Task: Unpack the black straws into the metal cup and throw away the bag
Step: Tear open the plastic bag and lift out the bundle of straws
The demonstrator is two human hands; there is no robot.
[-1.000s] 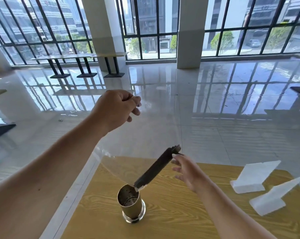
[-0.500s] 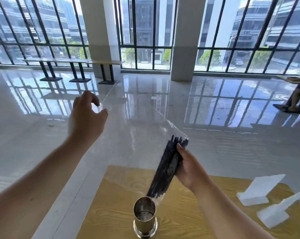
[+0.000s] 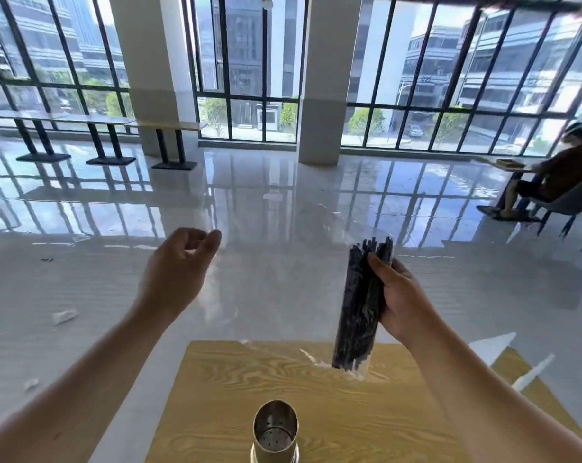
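A bundle of black straws (image 3: 361, 305) hangs nearly upright above the wooden table (image 3: 216, 396), gripped on its right side by my right hand (image 3: 400, 295). A thin clear bag (image 3: 361, 374) still wraps the bundle's lower end. Its film stretches left toward my left hand (image 3: 179, 269), which is raised with curled fingers and seems to pinch the bag's far edge. The metal cup (image 3: 275, 429) stands upright at the near edge of the table, below and left of the straws, with nothing in it.
Two white foam pieces (image 3: 490, 349) lie at the table's right edge. Glossy floor surrounds the table, with scraps of litter (image 3: 64, 316) on the left. A person sits on a chair (image 3: 557, 182) far right. Long tables (image 3: 162, 125) line the windows.
The straw bundle has lifted off the cup's rim, swung more upright and moved right. My right hand now wraps its side. My left hand has come lower and nearer.
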